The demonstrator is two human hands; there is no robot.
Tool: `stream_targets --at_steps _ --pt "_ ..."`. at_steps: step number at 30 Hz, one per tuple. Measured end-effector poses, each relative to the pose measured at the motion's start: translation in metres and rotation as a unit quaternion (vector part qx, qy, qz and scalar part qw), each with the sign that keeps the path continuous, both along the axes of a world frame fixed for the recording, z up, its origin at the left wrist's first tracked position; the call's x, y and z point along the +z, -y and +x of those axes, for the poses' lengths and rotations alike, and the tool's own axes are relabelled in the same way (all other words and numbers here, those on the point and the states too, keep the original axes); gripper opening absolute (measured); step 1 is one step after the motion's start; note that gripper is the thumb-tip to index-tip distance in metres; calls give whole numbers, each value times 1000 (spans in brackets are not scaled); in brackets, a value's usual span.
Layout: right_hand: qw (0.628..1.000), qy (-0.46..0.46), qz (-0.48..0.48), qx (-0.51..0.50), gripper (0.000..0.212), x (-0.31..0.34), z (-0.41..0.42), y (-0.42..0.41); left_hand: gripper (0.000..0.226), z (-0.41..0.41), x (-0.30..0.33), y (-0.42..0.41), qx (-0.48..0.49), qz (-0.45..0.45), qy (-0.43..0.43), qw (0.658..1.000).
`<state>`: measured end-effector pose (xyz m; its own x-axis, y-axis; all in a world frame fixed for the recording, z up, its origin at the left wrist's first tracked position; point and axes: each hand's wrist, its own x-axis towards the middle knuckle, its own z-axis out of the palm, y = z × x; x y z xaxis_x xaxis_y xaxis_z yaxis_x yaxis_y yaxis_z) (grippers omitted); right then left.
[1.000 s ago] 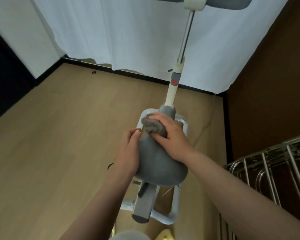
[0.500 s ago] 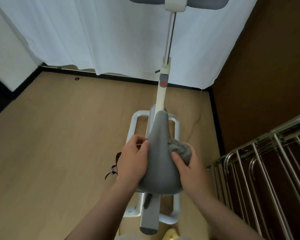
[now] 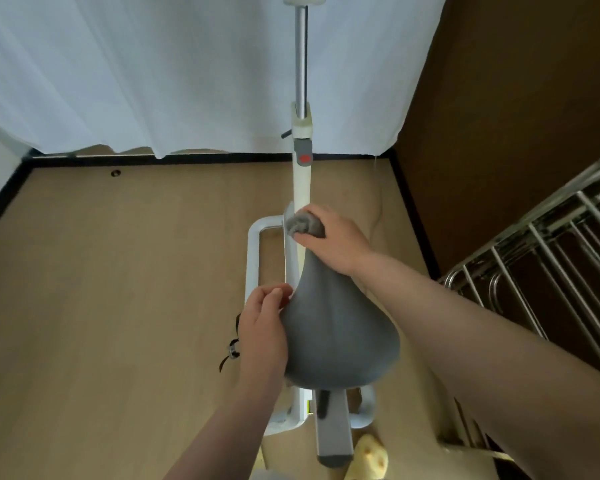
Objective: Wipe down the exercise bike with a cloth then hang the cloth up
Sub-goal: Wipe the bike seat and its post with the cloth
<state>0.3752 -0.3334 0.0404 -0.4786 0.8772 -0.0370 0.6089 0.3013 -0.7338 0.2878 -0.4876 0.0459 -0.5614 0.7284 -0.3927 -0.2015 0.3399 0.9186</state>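
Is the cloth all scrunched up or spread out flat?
Scrunched up: the cloth is a small grey wad under the right hand, on the seat's nose.

We see a light wooden floor (image 3: 118, 271). The exercise bike's white base frame (image 3: 253, 258) stands on it. A metal rack (image 3: 551, 271) stands just beside, at right.

light: dim, soft daylight through white curtain (image 3: 187, 71) | edges: wide-angle bending | focus: slight motion blur

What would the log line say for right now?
step: wiping seat | right hand: grips cloth at saddle nose | left hand: holds saddle's left edge | cloth hung: no
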Motion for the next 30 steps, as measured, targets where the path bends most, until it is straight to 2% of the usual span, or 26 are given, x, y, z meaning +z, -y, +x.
stream_targets --at_steps 3,11,12,14,16,17,20,21,25,26,29,30 --pt "999 -33 7 36 31 1 18 31 21 -12 -5 4 -19 -5 39 999" --pt "997 53 11 58 44 18 50 113 23 -20 -11 12 -133 2 -5 991" --pt "998 52 0 47 45 18 57 118 22 -21 -12 13 -148 8 -17 989" --pt "999 18 8 -47 45 14 61 131 19 -22 -13 16 -177 20 -39 983" --pt "983 10 90 -161 44 5 44 156 17 -23 -14 19 -197 37 -50 978" --pt "975 16 133 -175 43 2 29 171 17 -24 -16 20 -203 47 -49 977" --pt "976 45 202 -72 47 -8 17 197 19 -29 -20 23 -218 62 -9 974" --pt "974 49 208 -75 49 -10 24 197 19 -31 -21 23 -225 60 -7 972" --pt "934 -55 162 -312 48 -17 26 201 18 -30 -23 23 -243 61 -24 968" --pt "933 -41 174 -312 48 -19 16 205 19 -28 -24 24 -246 66 -36 966" --pt "946 37 248 -205 46 -25 26 209 24 -26 -29 27 -262 76 -76 959" --pt "943 27 232 -237 43 -24 38 202 26 -27 -32 27 -267 76 -93 956"
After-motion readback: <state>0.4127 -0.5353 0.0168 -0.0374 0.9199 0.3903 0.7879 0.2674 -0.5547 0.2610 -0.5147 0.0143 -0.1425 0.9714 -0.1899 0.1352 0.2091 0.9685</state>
